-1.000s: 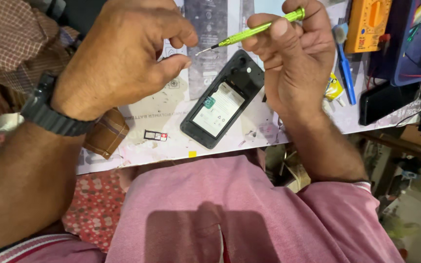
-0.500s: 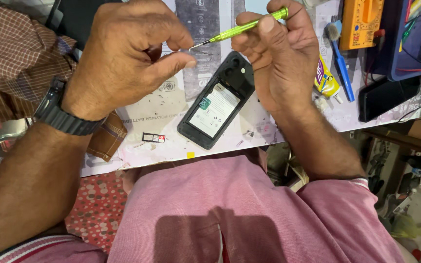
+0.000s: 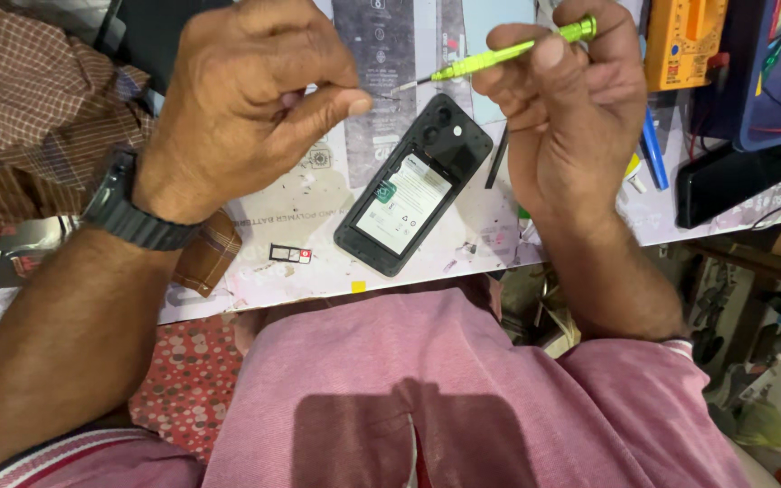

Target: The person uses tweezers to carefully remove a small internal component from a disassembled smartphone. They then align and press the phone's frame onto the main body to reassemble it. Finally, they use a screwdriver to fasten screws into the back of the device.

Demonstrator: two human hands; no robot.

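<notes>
Both our hands are raised: right hand (image 3: pixel 571 117) pinches the green screwdriver (image 3: pixel 499 59), left hand (image 3: pixel 246 99) pinches at its tip; the opened phone (image 3: pixel 413 185) lies below. Likely mid-screw; steadiness needed next.

Right hand (image 3: pixel 571 108) grips green screwdriver (image 3: pixel 499 59); left hand (image 3: pixel 246 99) pinches at its tip, above opened phone (image 3: pixel 413 185).

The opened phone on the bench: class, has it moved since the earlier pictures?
No. The opened phone lies at the same spot and angle beside the small card tray on the bench, below the green screwdriver in the right hand.
</notes>
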